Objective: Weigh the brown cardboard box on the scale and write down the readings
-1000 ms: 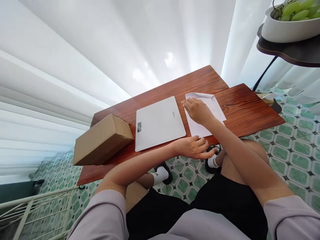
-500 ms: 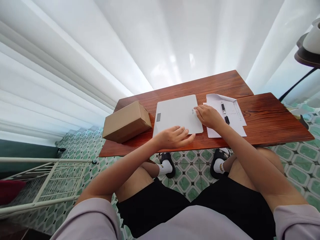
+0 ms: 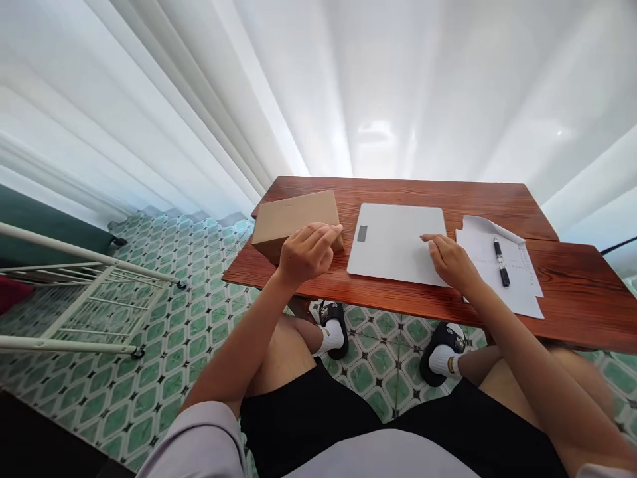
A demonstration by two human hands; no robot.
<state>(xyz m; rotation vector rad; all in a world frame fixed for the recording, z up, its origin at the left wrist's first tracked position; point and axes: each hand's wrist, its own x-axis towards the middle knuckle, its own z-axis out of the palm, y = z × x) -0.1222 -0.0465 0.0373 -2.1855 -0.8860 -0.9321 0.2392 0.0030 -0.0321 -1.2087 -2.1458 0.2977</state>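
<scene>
1. White wire rack [image 3: 84, 312]: stands on the green-patterned tiled floor [image 3: 199, 318], far left, well apart from the table.
2. Cardboard box [image 3: 291, 219]: brown, closed, lies flat on the left end of the table, just beside the scale.
3. Left hand [image 3: 306, 252]: fingers curled over the near right corner of the cardboard box, touching its top and near edge; whether the box is truly clamped or merely touched, I cannot tell.
4. Wooden table [image 3: 572, 292]: reddish-brown plank top, set against a white curtain [image 3: 318, 79]; bears all items below.
5. Flat white scale [image 3: 398, 242]: a thin rectangular platform with a small dark display window near its left edge; lies at the table's centre, between the box and the paper.
6. Right hand [image 3: 450, 262]: laid palm down on the near right part of the scale, fingers loosely spread and pointing left, closed on nothing.
7. Paper sheet [image 3: 517, 285]: white, faintly printed, far corner curled up; lies right of the scale, its left edge close to the scale.
8. Black pen [image 3: 500, 262]: rests on the paper sheet, lengthwise away from the person, apart from both hands.
</scene>
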